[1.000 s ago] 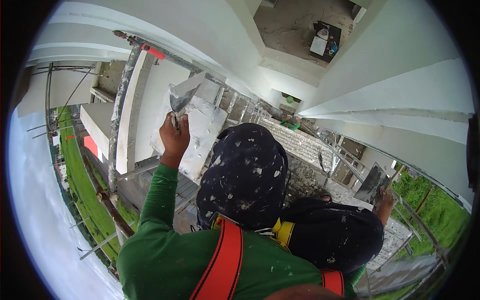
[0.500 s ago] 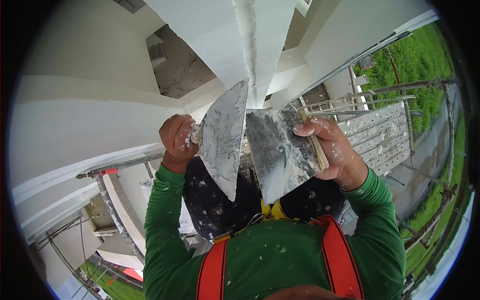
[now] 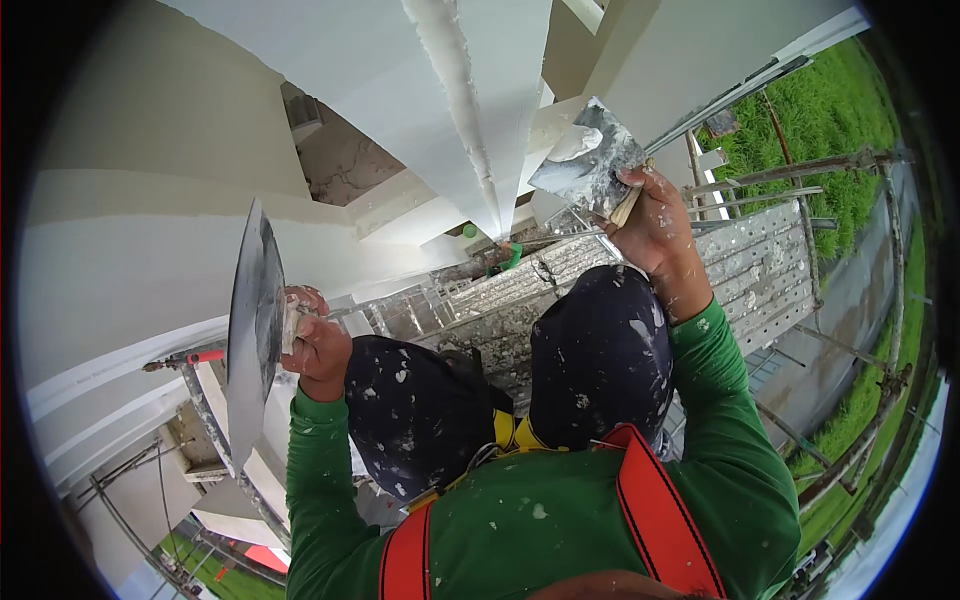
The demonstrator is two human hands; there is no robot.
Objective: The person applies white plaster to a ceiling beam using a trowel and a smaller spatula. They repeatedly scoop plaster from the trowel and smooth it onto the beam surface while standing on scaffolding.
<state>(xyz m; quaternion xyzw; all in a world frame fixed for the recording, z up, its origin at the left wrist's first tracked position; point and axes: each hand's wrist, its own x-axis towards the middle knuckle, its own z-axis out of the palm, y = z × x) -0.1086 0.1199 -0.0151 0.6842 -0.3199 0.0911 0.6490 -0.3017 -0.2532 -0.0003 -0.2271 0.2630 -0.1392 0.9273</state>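
My left hand is closed on the handle of a wide metal putty knife, its blade turned almost edge-on at the left. Higher on the right, my right hand grips the wooden-edged handle of a square steel blade, which is smeared grey and carries a blob of white putty. Between and beyond the tools runs a white wall or beam with a rough pale plaster stripe. My paint-spattered dark knees are bent below.
A perforated scaffold platform lies under and right of me, with tube rails around it. A red-marked pipe is at left. Farther down, a person in green stands among the scaffolding. Grass and a wet path show far below.
The two blades, side by side half a second ago, have separated: my left hand moved down-left, turning its blade edge-on, and my right hand moved up and forward, now showing putty on its blade.
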